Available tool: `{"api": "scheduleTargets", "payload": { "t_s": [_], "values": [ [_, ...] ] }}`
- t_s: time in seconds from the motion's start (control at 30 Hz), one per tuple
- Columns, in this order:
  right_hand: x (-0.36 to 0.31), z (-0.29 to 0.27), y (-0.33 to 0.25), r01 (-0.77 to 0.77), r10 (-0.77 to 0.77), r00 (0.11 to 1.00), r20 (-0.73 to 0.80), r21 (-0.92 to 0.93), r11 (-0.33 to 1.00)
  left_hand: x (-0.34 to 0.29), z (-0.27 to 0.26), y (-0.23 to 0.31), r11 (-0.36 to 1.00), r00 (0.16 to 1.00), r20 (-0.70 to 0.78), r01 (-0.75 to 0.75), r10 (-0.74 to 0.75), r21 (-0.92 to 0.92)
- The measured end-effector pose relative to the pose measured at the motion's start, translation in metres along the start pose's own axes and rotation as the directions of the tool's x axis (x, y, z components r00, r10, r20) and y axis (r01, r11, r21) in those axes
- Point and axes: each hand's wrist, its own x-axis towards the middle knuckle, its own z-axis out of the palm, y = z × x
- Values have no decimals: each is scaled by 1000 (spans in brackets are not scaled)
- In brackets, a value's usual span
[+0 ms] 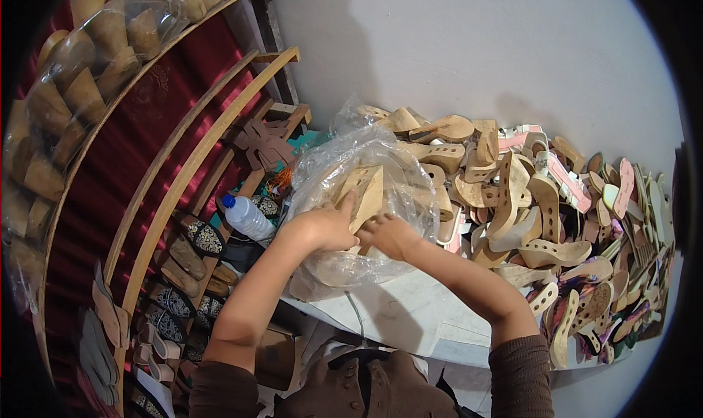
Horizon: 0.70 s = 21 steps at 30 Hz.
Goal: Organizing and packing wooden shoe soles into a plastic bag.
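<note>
A clear plastic bag [315, 172] holding pale wooden shoe soles sits in front of me on a white table. My left hand [331, 225] reaches into its mouth. Its index finger lies along a wooden wedge-heeled sole [370, 194], and its other fingers close around the lower part, partly hidden. Close beside it, my right hand [392, 236] is also at the bag's opening. The right fingers are bent and slightly apart, near the lower end of that sole, with nothing seen in them. More wooden soles [417, 198] show inside the bag.
Loose wooden soles [509, 198] are heaped on the table [395, 304] to the right, with several pink and white pieces [567, 183]. At left, a wooden rack [209, 136] carries shoes and patterned uppers [205, 236]. A blue-capped bottle [247, 217] stands beside the bag. A wall [469, 44] rises behind.
</note>
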Motion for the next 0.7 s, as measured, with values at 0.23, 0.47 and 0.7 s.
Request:
{"api": "scheduleTargets", "payload": {
  "t_s": [0.23,0.47,0.7],
  "values": [
    [-6,-23,33,-381,357,921,159,172,908,5,20,11,1000,995,-98,-3,5,22],
    [-3,-53,10,-202,319,798,511,726,-657,7,50,34,978,974,-222,83,-39,194],
    [4,-11,24,-88,426,786,448,763,-640,-59,63,22,885,691,-554,-341,464,317]
  ]
}}
